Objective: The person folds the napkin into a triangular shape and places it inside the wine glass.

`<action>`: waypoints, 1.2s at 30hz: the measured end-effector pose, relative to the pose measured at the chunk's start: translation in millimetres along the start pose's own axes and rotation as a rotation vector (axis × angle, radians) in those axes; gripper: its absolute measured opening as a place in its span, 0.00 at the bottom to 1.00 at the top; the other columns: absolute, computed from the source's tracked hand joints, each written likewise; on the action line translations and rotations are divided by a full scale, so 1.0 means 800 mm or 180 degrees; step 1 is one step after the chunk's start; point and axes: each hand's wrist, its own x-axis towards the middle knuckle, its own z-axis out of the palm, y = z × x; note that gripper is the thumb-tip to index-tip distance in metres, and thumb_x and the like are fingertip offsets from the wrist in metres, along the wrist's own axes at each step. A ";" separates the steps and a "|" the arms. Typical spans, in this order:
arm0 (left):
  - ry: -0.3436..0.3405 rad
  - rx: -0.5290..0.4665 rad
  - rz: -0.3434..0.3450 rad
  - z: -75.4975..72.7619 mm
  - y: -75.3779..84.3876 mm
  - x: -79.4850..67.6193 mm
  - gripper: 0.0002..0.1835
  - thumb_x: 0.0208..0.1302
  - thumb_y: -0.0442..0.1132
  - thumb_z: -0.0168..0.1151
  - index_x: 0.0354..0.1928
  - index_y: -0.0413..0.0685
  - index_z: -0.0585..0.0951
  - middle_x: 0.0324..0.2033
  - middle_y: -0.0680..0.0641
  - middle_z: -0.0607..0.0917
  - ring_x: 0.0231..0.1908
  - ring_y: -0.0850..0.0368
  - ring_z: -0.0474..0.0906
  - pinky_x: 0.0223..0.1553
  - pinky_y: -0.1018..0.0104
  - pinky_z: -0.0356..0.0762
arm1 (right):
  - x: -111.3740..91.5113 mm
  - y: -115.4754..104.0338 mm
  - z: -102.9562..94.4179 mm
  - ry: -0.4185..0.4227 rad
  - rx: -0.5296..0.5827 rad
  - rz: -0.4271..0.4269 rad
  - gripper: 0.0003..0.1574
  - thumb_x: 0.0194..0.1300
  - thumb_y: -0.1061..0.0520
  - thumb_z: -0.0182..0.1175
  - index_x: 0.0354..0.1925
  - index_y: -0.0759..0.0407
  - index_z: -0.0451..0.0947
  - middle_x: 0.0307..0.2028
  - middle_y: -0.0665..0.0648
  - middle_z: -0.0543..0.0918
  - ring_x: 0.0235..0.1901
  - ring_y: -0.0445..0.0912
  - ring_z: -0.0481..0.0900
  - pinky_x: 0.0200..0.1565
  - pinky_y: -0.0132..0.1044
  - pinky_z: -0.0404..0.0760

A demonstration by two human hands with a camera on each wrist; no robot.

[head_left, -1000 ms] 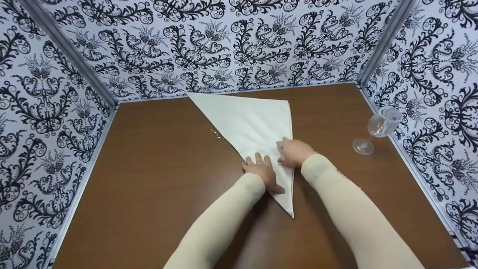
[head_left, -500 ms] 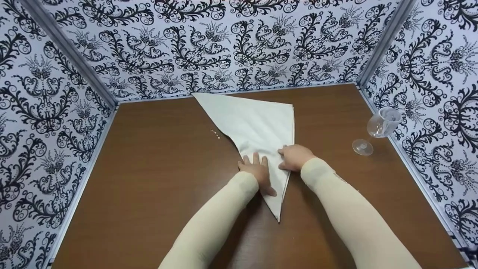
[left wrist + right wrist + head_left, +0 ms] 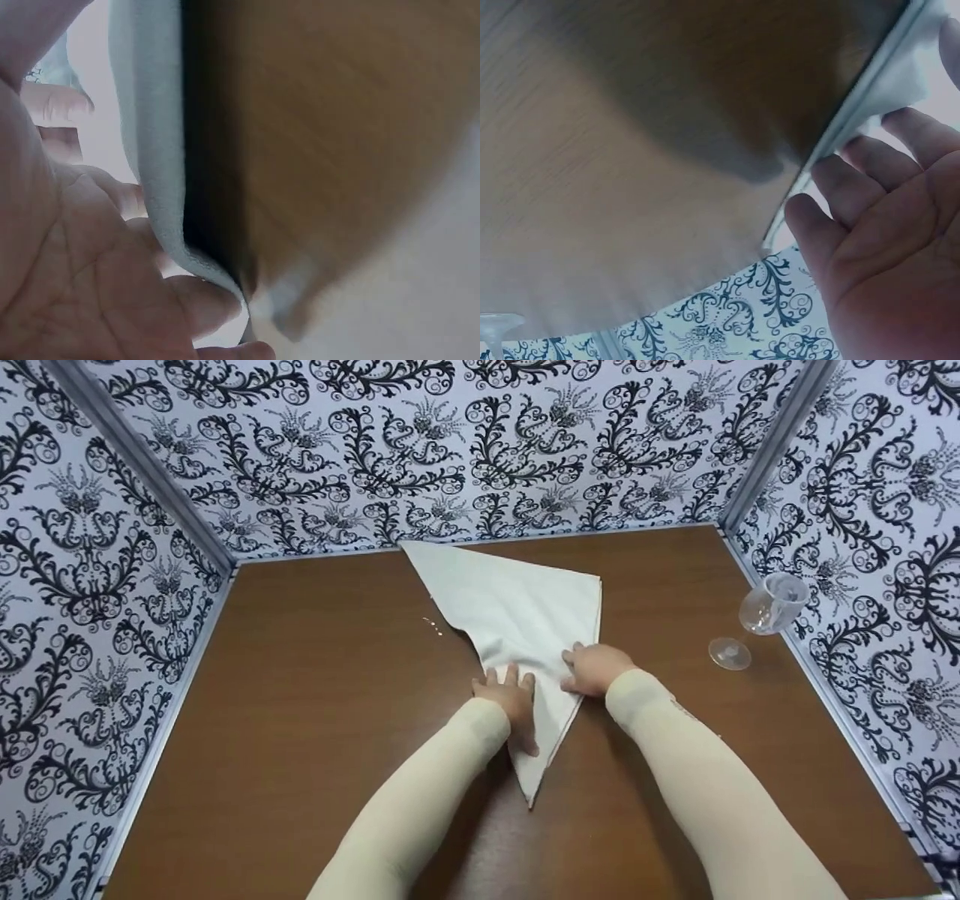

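Note:
A white cloth napkin (image 3: 517, 607), folded into a long pointed shape, lies on the brown table in the head view. Its narrow tip points toward the person, and small wrinkles rise ahead of the fingers. My left hand (image 3: 511, 703) rests on the narrow part with fingers spread. The left wrist view has the napkin edge (image 3: 157, 150) raised in a curve beside the palm. My right hand (image 3: 598, 669) touches the right side with its fingertips. In the right wrist view, the layered edge (image 3: 840, 135) runs past those fingers, which are slightly bent.
A clear stemmed wine glass (image 3: 772, 607) stands at the right of the wooden table (image 3: 300, 720). Patterned black-and-white walls (image 3: 427, 450) enclose the back and both sides. The napkin's far corner reaches the back edge.
The napkin has turned: its near tip swung left, its far end shifted right. My left hand slid a little left with it, and creases formed near its fingers. The right hand barely moved.

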 end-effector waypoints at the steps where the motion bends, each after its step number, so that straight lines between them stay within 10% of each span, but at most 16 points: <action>1: -0.0007 0.0016 -0.0012 -0.003 -0.001 -0.001 0.75 0.42 0.70 0.82 0.86 0.58 0.48 0.85 0.42 0.46 0.82 0.28 0.45 0.76 0.27 0.53 | 0.000 0.000 0.000 0.0014 -0.0040 -0.0003 0.43 0.74 0.41 0.59 0.78 0.61 0.66 0.76 0.73 0.67 0.71 0.70 0.72 0.68 0.62 0.75; 10: 0.0551 0.0018 -0.0093 -0.007 -0.001 0.015 0.57 0.51 0.81 0.66 0.76 0.51 0.72 0.70 0.44 0.78 0.68 0.40 0.77 0.67 0.29 0.68 | -0.007 -0.017 0.006 0.0063 -0.0224 0.0039 0.43 0.73 0.40 0.62 0.76 0.62 0.69 0.72 0.74 0.72 0.64 0.70 0.79 0.60 0.62 0.82; 19: 0.0490 -0.0283 -0.0251 0.013 -0.016 0.038 0.68 0.42 0.81 0.74 0.82 0.57 0.60 0.79 0.39 0.62 0.75 0.25 0.62 0.63 0.28 0.72 | -0.005 -0.012 -0.012 0.0378 0.0210 0.0024 0.25 0.74 0.45 0.60 0.54 0.64 0.85 0.53 0.67 0.88 0.55 0.65 0.85 0.58 0.59 0.82; 27: 0.0359 -0.0308 -0.0178 0.011 -0.032 0.041 0.67 0.38 0.76 0.81 0.78 0.53 0.64 0.77 0.36 0.62 0.76 0.23 0.58 0.67 0.25 0.67 | -0.007 -0.007 -0.007 0.0128 0.0029 -0.0014 0.37 0.77 0.47 0.57 0.74 0.66 0.69 0.73 0.74 0.70 0.71 0.70 0.72 0.71 0.60 0.72; 36: 0.0261 -0.0362 -0.0150 0.011 -0.043 0.045 0.69 0.34 0.67 0.88 0.79 0.52 0.62 0.77 0.38 0.61 0.78 0.24 0.54 0.67 0.25 0.67 | -0.009 -0.012 -0.019 0.0326 0.0029 0.0206 0.17 0.72 0.49 0.62 0.32 0.61 0.82 0.34 0.61 0.88 0.37 0.56 0.85 0.43 0.59 0.86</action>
